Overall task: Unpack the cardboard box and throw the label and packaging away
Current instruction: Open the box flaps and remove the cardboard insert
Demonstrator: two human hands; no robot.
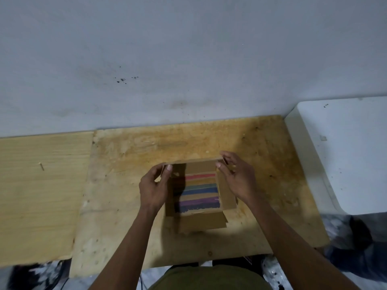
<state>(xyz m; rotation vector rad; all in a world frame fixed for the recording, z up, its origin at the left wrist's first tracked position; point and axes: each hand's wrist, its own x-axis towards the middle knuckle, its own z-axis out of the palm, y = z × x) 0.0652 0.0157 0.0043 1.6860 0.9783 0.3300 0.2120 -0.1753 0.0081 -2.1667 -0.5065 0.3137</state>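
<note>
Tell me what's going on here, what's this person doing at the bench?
A person is opening a small cardboard box on a stained plywood board. The left hand pinches the far left corner of the raised lid, and the right hand pinches the far right corner. Coloured stripes show inside the box. The near flap lies folded out toward the person. Nothing has been taken out yet.

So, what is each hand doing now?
Left hand: pinches the far flap of the cardboard box.
Right hand: pinches the same flap.

Left hand [154,188] hides cardboard box [200,193] left wall; contents perhaps shadowed.
</note>
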